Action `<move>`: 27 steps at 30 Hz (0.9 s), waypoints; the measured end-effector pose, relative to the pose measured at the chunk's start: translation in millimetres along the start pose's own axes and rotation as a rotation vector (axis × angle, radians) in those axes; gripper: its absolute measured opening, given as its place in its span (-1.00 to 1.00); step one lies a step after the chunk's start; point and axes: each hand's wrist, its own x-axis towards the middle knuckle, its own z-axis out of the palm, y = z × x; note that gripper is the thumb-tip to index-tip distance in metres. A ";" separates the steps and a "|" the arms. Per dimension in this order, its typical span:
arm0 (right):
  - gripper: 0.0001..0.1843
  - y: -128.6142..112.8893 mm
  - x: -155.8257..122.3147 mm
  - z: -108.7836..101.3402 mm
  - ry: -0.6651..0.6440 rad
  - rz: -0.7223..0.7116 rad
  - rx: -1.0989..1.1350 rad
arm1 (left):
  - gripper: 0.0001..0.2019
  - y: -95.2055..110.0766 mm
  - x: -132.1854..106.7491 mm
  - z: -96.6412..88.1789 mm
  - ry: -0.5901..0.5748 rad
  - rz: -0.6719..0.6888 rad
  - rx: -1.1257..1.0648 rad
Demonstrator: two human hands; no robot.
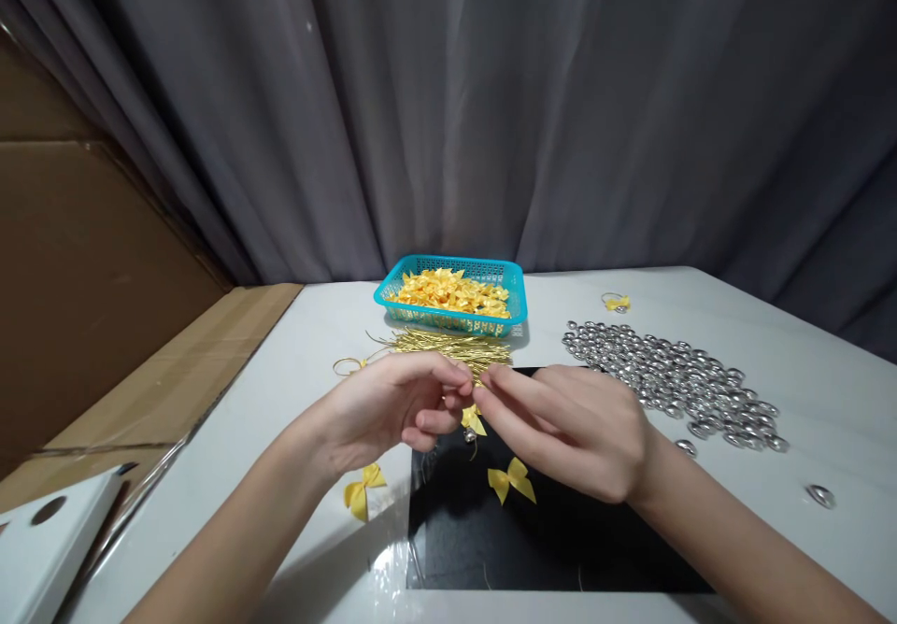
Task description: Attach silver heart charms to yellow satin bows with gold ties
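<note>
My left hand (392, 404) and my right hand (567, 423) meet over a black mat (547, 540), fingertips pinched together. Between them hangs a small yellow ribbon bow (474, 420) with a tiny silver piece under it, held on a thin gold wire. Both hands are closed on this bow. Two more yellow bows lie loose: one (511, 481) on the mat, one (363, 490) on the white table left of it. A bundle of gold wires (448, 345) lies just beyond my fingers.
A teal basket (517, 290) full of yellow bows stands behind the wires. Several silver bells (673, 376) are spread on the right, with stray ones nearer. Finished bow loops lie at the left (348, 365) and far right (616, 302). Cardboard (105, 325) flanks the table's left; a grey curtain hangs behind.
</note>
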 end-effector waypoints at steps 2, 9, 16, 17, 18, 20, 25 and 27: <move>-0.76 -0.7 0.7 -1.9 -0.005 0.000 -0.005 | -0.90 -0.3 0.3 0.6 -0.013 -0.008 -0.011; -0.71 -5.0 4.2 -6.3 -0.035 -0.054 0.014 | -0.88 0.9 0.4 0.9 -0.022 -0.047 0.007; -0.62 -6.2 3.0 -1.1 0.001 -0.021 0.073 | -0.85 -0.3 1.3 -1.2 -0.044 -0.063 0.049; -0.64 -6.4 3.0 -1.0 0.012 0.030 0.115 | -0.84 -1.2 1.6 -1.0 -0.036 -0.042 0.057; -0.68 -6.6 3.5 -1.1 0.029 0.105 0.164 | -0.83 -2.3 2.1 -0.8 -0.019 0.000 0.071; -0.79 -6.8 5.9 -1.5 0.091 0.292 0.253 | -0.79 -5.4 3.0 0.2 0.033 0.123 0.148; -0.82 -6.2 12.5 0.0 0.305 0.636 0.346 | -0.59 -13.9 3.2 8.0 0.075 0.241 0.499; -0.82 -5.2 12.4 0.0 0.296 0.641 0.340 | -0.58 -16.9 2.2 13.4 0.075 0.256 0.567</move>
